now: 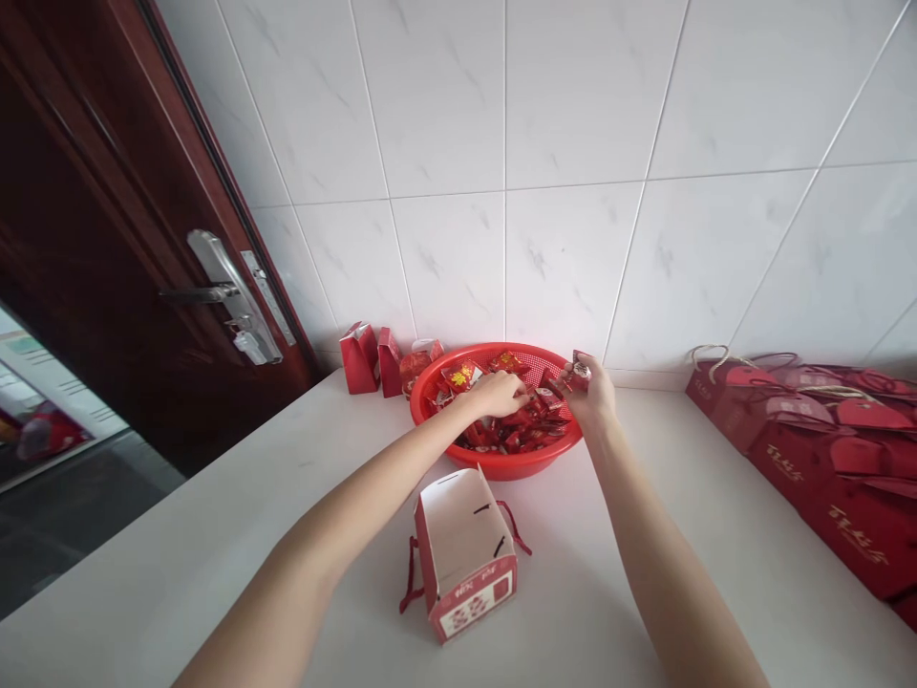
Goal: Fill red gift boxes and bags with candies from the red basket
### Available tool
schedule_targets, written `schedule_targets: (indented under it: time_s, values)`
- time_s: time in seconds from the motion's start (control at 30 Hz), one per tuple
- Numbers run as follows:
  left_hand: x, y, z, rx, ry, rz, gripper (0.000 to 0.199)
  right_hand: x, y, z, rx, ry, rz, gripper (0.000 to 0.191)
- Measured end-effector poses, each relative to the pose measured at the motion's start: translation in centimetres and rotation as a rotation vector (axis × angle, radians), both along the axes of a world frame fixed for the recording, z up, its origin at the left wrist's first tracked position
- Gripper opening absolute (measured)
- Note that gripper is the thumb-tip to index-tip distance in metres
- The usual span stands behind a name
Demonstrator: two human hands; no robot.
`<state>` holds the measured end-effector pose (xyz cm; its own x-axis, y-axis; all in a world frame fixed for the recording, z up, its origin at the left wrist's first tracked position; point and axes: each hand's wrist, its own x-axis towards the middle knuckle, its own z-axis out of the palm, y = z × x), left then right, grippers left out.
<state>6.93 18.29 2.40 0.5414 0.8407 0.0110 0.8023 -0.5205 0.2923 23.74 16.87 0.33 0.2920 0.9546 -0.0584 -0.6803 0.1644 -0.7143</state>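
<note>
A red plastic basket [512, 466] holds many small red wrapped packets [526, 432]. My left hand [498, 394] reaches into it, fingers bent down among the packets; what they grip, if anything, is hidden. At the basket's right rim, my right hand [588, 390] is closed on a small wrapped packet [581, 369]. Between my forearms, in front of the basket, stands an open red and white box [469, 545] with red cord handles at its sides. Its pale inside faces up.
Small red boxes [359, 359] stand against the tiled wall [458, 258], left of the basket. Several red gift bags [823, 468] with cord handles fill the right side of the white table [308, 478]. A dark wooden door [143, 191] is at the left.
</note>
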Motion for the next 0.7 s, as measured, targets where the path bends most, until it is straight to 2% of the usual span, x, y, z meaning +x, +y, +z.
schedule_targets:
  time_s: [0.17, 0.33, 0.43, 0.53, 0.63, 0.7]
  values:
    - [-0.7, 2.4, 0.3, -0.049, 0.055, 0.030, 0.007, 0.0, 0.4, -0.4, 0.022, -0.010, 0.022, 0.020]
    - [0.4, 4.3, -0.2, -0.020, 0.046, 0.002, 0.029, 0.0, 0.4, -0.3, 0.025, 0.001, 0.029, 0.019]
    - [1.7, 4.7, -0.8, -0.106, 0.069, -0.085, 0.033, -0.2, 0.1, 0.0, 0.011, 0.031, 0.017, 0.015]
    - [2.5, 4.5, -1.2, -0.173, 0.068, -0.146, 0.022, -0.3, -0.3, 0.3, -0.007, 0.062, 0.005, 0.012]
    - [2.6, 4.4, -1.3, -0.194, 0.038, -0.126, 0.010, -0.5, -0.6, 0.6, -0.023, 0.085, -0.002, 0.010]
    - [2.2, 4.5, -1.3, -0.211, 0.001, -0.085, 0.020, -0.5, -0.7, 0.8, -0.032, 0.095, -0.005, 0.009]
